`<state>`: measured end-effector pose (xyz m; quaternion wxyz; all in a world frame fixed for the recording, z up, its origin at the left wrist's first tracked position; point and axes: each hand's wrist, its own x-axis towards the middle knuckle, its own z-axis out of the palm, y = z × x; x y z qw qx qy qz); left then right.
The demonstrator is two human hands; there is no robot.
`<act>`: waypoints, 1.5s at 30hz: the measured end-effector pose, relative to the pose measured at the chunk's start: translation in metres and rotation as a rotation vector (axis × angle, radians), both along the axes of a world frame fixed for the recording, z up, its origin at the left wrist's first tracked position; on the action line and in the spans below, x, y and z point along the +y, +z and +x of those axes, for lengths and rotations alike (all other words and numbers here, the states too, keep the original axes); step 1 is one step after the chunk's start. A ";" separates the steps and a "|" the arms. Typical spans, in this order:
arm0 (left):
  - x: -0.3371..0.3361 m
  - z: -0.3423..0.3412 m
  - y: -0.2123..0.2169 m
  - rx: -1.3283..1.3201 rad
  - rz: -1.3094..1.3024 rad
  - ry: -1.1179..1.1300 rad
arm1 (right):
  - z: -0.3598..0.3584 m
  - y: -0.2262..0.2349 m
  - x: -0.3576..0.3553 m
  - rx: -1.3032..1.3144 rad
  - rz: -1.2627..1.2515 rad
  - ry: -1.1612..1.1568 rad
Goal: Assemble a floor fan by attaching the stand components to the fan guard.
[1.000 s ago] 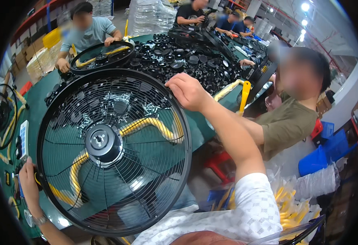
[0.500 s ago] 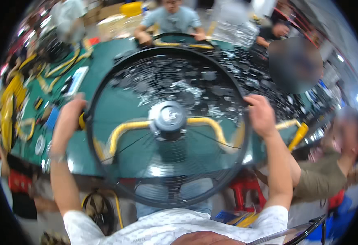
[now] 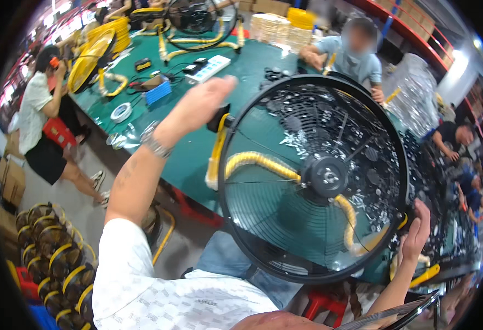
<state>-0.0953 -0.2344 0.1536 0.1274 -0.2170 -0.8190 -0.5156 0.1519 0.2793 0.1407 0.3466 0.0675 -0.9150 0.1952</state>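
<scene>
One fan [image 3: 314, 179] at right hand [image 3: 416, 234]

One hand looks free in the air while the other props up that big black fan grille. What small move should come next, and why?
Probably bring the left hand back onto the fan grille rim. Only the right hand touches it, at the lower right edge, and the grille stands tilted above the green table.

Green table [image 3: 197, 148] w/ tape roll [image 3: 121, 112], white power strip [image 3: 213, 67], yellow fan [image 3: 90, 60].
</scene>
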 end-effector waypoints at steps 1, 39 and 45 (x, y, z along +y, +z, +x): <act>0.002 -0.006 0.004 0.028 -0.537 0.089 | -0.001 -0.001 -0.001 -0.070 0.101 -0.042; 0.011 -0.005 -0.059 0.432 0.119 0.023 | -0.036 -0.002 0.045 -0.473 -0.580 -0.011; 0.020 0.003 -0.059 0.284 0.405 -0.101 | -0.032 0.007 0.024 -0.292 -0.489 -0.127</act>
